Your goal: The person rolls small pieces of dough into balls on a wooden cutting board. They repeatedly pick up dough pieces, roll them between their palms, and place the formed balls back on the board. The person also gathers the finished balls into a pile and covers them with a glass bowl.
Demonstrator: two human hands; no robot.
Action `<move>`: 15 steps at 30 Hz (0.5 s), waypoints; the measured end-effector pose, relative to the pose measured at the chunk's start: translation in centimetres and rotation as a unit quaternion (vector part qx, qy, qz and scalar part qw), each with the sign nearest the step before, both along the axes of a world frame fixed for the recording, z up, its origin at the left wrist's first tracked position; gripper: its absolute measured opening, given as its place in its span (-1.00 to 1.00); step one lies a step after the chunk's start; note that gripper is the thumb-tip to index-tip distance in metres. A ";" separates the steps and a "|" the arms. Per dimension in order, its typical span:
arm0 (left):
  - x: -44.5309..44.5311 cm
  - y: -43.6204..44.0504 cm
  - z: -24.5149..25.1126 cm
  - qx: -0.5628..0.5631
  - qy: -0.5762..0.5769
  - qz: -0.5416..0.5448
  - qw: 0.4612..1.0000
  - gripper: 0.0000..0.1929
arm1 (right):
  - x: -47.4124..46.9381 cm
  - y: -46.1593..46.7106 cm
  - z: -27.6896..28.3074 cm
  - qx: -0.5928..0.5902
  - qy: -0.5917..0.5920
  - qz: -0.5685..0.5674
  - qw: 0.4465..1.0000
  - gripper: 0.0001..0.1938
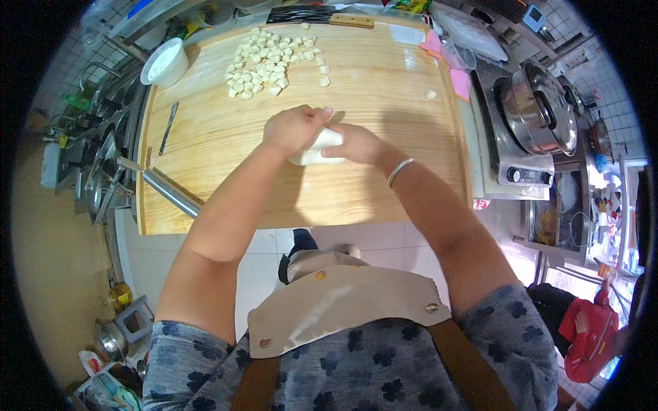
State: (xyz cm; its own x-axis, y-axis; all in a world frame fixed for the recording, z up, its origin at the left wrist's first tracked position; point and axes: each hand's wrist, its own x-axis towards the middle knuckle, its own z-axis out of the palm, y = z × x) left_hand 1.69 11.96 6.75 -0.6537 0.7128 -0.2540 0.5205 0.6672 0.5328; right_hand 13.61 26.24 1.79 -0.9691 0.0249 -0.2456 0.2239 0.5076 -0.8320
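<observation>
A smooth white lump of dough (321,150) lies on the wooden board (241,190), with both hands on it. My left hand (297,128) grips its left and upper side, the thumb pointing right. From the right, my right hand (354,144) holds the dough between thumb and fingers. Beyond the hands, many small cut pieces of dough (262,61) are spread out, with a single piece (431,94) off to the right. A metal rolling pin (172,192) rests at the board's lower left, partly behind my left forearm.
A white tub of flour (167,64) and a slim dark utensil (168,128) are at the left. A cleaver-like black blade with a wooden handle (352,20) lies along the back. Right of the board, a steel pot (537,110) sits on a cooker; a person in red (591,334) is lower right.
</observation>
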 end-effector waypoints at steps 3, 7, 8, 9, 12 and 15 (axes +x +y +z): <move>4.0 -1.7 -0.4 0.093 0.241 -0.034 0.966 -0.49 | 2.4 -2.0 -1.0 0.090 0.139 -0.037 0.985 -0.48; 8.7 -2.9 -3.4 0.224 0.365 -0.033 0.903 -0.63 | 4.2 -3.6 -1.8 0.199 0.172 -0.056 0.963 -0.28; 8.6 -2.6 -4.1 0.199 0.338 -0.019 0.920 -0.67 | 4.2 -3.4 -1.8 0.215 0.137 -0.041 0.966 -0.19; 8.2 -2.2 -4.7 0.201 0.335 -0.022 0.920 -0.69 | 3.9 -3.0 -1.9 0.208 0.159 -0.057 0.963 -0.17; 4.9 0.0 -5.6 0.132 0.287 -0.040 0.948 -0.72 | 2.0 -1.0 -2.0 0.225 0.148 -0.061 0.961 -0.05; 1.5 2.6 -5.9 0.132 0.261 -0.055 0.955 -0.77 | -0.1 0.1 -2.0 0.216 0.130 -0.101 0.963 0.05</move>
